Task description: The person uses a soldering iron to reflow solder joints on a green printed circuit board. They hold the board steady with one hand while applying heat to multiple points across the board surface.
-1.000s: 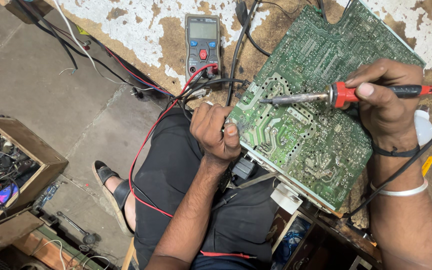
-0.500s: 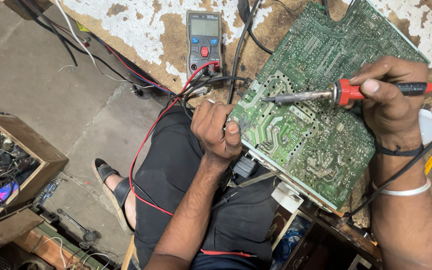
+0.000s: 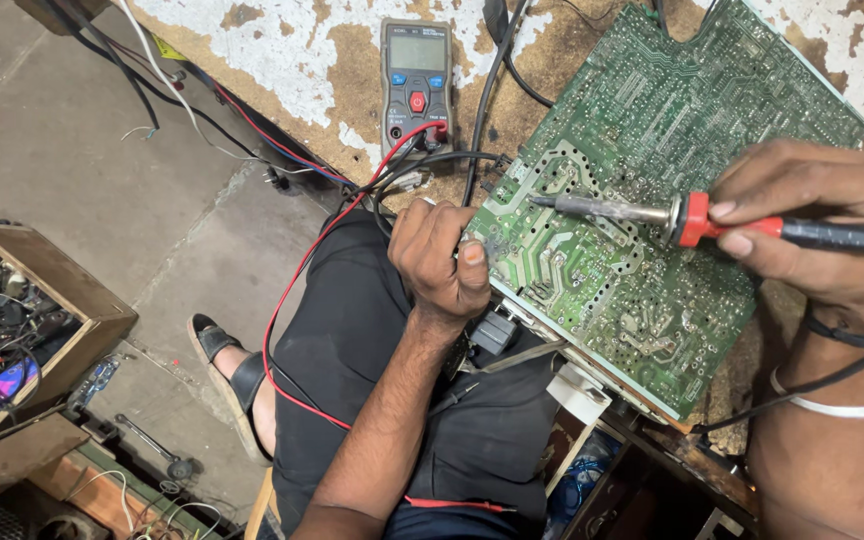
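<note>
Barely any movement since the earlier frames: the iron tip has held the same patch of board, and the left hand has stayed on the same edge. So the joint work is stuck on one spot, no repositioning.

Right hand [image 3: 817, 225] is closed in a pen grip on the one soldering iron [image 3: 712, 215], red handle, metal tip laid flat across the solder side. Left hand [image 3: 439, 258] is curled, thumb and fingers clamped on the near edge of the one green circuit board [image 3: 652, 150], which sits tilted between both hands, propped over the lap and the bench edge.

Beyond the left hand: one grey multimeter [image 3: 416, 80] on the flaking bench, with one red lead [image 3: 297, 290] looping down over the knee plus black cables. Far out from the left hand on the floor: one wooden box [image 3: 82, 300] of loose parts.
</note>
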Available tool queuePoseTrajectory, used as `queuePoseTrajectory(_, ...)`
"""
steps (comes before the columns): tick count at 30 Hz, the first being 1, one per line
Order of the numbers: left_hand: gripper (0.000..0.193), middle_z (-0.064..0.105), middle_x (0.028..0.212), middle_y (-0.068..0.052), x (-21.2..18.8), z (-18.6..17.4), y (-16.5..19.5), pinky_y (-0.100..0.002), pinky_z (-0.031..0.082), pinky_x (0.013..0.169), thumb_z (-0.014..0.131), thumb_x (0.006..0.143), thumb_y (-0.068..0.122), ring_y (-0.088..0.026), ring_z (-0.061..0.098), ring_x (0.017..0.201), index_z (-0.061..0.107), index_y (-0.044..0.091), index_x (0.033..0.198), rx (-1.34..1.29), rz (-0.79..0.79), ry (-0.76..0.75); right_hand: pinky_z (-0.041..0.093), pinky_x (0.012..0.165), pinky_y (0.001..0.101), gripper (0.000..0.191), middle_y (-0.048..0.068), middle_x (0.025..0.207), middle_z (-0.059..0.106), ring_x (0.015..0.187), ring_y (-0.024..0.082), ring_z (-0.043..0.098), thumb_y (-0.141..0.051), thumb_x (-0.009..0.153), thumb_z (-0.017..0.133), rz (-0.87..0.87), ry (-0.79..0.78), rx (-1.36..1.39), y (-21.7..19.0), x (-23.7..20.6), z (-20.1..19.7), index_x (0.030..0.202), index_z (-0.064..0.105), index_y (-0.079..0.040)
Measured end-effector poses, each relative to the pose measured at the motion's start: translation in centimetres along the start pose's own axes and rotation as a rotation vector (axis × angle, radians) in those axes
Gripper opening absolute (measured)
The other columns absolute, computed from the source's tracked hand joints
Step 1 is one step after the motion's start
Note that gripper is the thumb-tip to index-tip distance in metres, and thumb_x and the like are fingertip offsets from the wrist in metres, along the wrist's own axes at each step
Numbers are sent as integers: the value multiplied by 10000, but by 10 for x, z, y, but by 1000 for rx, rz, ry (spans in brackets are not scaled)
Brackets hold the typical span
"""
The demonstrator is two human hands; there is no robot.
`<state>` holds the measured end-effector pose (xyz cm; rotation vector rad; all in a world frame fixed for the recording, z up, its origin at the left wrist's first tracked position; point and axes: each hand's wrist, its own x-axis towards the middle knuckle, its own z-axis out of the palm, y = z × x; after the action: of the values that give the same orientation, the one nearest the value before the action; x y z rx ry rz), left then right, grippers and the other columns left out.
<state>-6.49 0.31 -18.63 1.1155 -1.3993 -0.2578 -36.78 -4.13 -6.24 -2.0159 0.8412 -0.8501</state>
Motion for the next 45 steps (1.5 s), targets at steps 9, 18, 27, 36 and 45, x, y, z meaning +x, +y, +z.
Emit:
queuePoseTrajectory(9,521,556,745,-104,0,0,3,-436,382,710,373,1088,427,-292,486,711,614,30,852,5,-21,14,629,798,347,237,130,1003,693,924,241,742,-85,797,799,-67,-189,-255,-26,8,-2,1024,734,-54)
queuePoseTrajectory(18,542,546,734,-84,-2,4,6,-422,356,734,343,1099,435,-267,460,716,608,39,840,23,-76,23,613,792,356,258,125,1004,697,924,248,734,-87,794,809,-96,-253,-305,-30,9,-2,1042,748,-52)
queuePoseTrajectory(27,558,546,734,-82,0,1,4,-425,360,729,322,1104,444,-270,465,719,612,45,841,18,-40,13,638,773,342,153,166,924,687,873,262,736,-30,784,759,-124,-93,-13,0,12,3,932,718,-37)
queuePoseTrajectory(36,554,552,745,-85,1,-2,3,-433,373,728,327,1101,445,-285,483,719,619,46,849,6,-33,10,602,789,334,212,171,901,683,875,268,713,28,766,766,17,-58,106,12,12,1,968,724,-21)
queuePoseTrajectory(45,546,563,759,-94,-2,0,5,-438,379,727,340,1100,440,-297,488,722,623,39,862,11,-25,17,605,797,398,230,177,910,679,879,294,706,9,725,794,-121,-120,-176,-22,12,4,942,719,10)
